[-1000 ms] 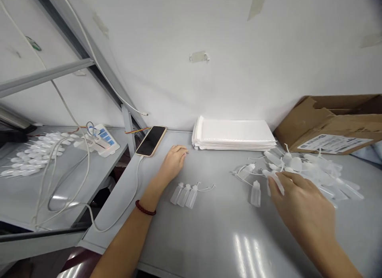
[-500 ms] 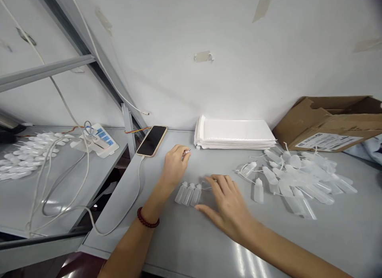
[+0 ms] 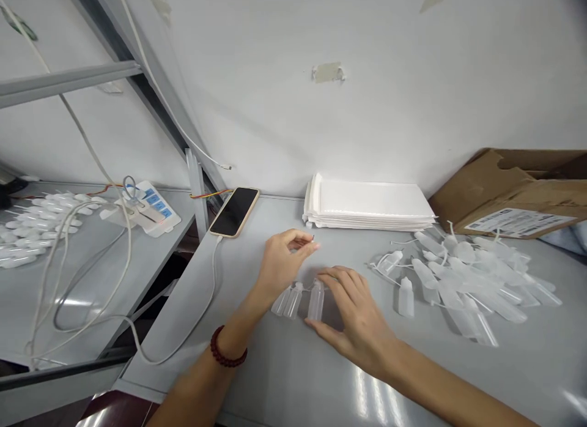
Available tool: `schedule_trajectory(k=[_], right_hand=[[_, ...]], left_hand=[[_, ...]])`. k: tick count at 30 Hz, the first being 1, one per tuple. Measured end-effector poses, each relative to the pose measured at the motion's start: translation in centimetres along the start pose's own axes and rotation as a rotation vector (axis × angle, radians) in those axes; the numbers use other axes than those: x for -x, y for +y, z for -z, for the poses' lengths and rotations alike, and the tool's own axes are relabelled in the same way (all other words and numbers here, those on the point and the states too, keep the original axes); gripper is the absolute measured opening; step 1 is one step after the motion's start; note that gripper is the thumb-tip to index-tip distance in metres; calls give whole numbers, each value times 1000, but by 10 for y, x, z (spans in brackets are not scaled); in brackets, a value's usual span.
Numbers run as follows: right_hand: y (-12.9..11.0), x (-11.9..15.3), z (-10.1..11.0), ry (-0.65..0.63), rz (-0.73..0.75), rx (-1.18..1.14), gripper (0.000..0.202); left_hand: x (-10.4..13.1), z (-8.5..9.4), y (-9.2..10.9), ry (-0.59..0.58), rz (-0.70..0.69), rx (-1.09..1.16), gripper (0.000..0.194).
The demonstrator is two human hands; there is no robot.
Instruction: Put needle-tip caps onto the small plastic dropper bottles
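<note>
Middle of the gray table (image 3: 284,372), head view: a small clear bottle (image 3: 316,302) lies at the right hand (image 3: 316,300), just right of two similar bottles (image 3: 288,302).
Right hand: its fingers and thumb are clamped on that bottle, fingers at the cap end, thumb at the base.
Left hand (image 3: 314,240): thumb and forefinger are pinched together on a tiny dark-tipped piece (image 3: 313,238), too small to make out; a dark red bracelet (image 3: 228,350) circles the wrist.
Right side: one bottle (image 3: 406,298) lies near a loose heap of bottles (image 3: 481,280), in front of an open cardboard box (image 3: 518,200).
By the wall: a stack of white envelopes (image 3: 373,204).
Left side: a phone (image 3: 235,211) with a white cable (image 3: 213,274) plugged in.
Side table (image 3: 92,286): white-ended tubes (image 3: 41,225) lie beside tangled cables (image 3: 129,231).
</note>
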State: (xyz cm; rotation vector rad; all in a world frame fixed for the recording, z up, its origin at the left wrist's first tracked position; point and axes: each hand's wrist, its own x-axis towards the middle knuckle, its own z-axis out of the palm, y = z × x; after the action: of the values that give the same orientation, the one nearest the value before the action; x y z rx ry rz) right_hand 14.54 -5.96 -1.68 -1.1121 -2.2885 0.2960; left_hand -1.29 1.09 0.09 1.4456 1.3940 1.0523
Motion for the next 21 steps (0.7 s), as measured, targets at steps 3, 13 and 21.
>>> schedule_trajectory(k=[3,13,21], right_hand=[[12,10,12,61,85,-81,50],[23,25,31,6,64,-249,61],[24,24,31,84,77,-263,58]], left_hand=[[11,-9,8,-125,113,175,21],[28,-25,19,-287,332,484,19],[26,-22,16,-309,372,448,17]])
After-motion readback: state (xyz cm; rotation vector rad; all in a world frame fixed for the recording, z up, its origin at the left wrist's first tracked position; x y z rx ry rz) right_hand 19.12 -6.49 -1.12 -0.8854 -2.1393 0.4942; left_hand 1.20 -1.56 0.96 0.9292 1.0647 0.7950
